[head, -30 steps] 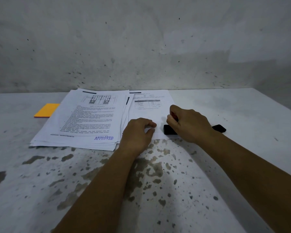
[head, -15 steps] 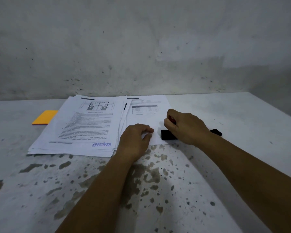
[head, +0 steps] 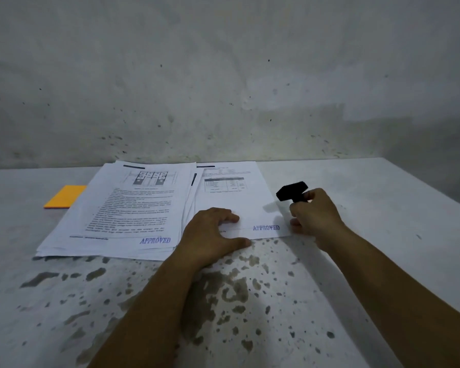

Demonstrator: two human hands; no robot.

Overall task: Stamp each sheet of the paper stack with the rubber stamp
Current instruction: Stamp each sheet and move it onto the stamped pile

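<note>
Two lots of printed paper lie on the white table. The left stack (head: 133,208) carries a blue APPROVED mark at its bottom right. On the right sheet (head: 231,197) a blue APPROVED print (head: 266,227) shows near the bottom edge. My left hand (head: 210,232) presses flat on that sheet's lower left corner, thumb along the paper's edge. My right hand (head: 314,216) grips the handle of the black rubber stamp (head: 291,191), which is lifted off the paper and tilted, above the sheet's right edge.
An orange pad (head: 64,196) lies left of the stack. The stained white table (head: 250,301) meets a grey wall (head: 223,88) just behind the papers. The table's right edge (head: 436,197) runs diagonally at the far right.
My right hand has raised the stamp off the right sheet and tipped it up, uncovering a fresh APPROVED print. My left hand has spread flatter on the sheet.
</note>
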